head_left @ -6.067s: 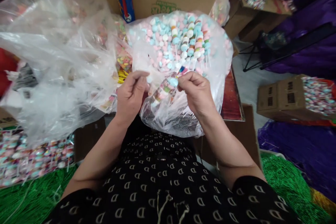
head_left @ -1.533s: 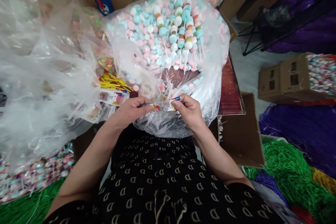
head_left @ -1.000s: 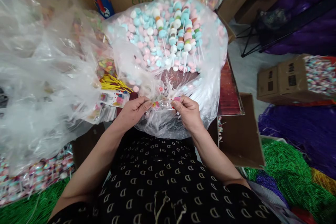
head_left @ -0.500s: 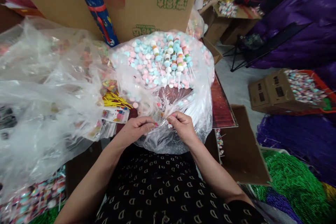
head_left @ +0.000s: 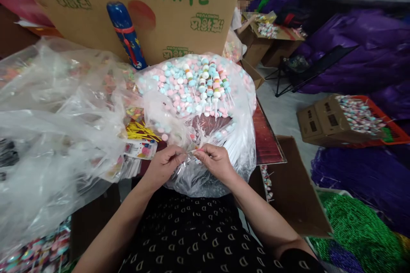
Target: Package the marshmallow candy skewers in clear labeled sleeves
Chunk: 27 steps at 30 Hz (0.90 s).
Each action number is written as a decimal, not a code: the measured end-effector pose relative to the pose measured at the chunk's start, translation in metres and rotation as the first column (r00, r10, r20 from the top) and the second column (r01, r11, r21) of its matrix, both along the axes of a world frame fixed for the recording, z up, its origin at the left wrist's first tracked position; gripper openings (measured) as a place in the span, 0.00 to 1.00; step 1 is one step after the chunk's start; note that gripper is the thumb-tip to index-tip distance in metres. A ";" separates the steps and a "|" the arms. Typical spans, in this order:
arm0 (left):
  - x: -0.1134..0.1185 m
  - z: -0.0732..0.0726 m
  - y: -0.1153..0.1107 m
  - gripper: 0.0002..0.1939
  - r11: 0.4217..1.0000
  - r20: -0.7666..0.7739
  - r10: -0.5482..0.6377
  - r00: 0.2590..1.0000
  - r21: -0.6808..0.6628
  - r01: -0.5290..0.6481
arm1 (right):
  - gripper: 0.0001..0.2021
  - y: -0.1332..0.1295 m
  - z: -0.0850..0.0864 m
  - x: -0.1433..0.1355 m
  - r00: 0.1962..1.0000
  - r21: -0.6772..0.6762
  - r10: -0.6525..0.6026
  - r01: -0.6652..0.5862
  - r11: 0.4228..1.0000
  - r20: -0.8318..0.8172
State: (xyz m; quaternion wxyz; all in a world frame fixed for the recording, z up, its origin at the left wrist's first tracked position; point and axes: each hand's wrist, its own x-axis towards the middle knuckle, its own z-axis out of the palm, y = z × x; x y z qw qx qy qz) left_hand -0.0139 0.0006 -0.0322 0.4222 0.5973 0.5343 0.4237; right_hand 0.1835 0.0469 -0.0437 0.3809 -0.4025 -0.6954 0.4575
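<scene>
Both hands meet low in front of a clear plastic bag (head_left: 245, 136) of pink, blue and white candies (head_left: 179, 89). My left hand (head_left: 165, 164) pinches one end of a thin, pale piece, too small to name. The fingers of my right hand (head_left: 213, 160) are pressed together at its other end, with a small pink bit at the tips. Finished-looking candy skewers (head_left: 210, 81) lie on the candies beyond. White sticks (head_left: 235, 140) rest in the bag to the right of my right hand. Yellow ties (head_left: 141, 131) and printed cards (head_left: 141, 148) lie left of my left hand.
A large cardboard box (head_left: 179, 13) stands behind, with a blue bottle (head_left: 126, 36) before it. Plastic bags (head_left: 64, 115) spread at left. An open box (head_left: 294, 183) is right of the red table (head_left: 269, 136). Another person (head_left: 240, 19) sits at the back.
My hands have come closer together, and a thin pale piece now shows between their fingertips. The view has tilted up a little, bringing more of the person at the back into sight.
</scene>
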 end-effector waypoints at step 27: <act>-0.041 -0.036 -0.004 0.17 0.865 0.334 0.500 0.799 -0.243 -0.440 | 0.15 0.188 0.016 -0.076 0.553 0.260 -0.304 0.158 0.952 0.776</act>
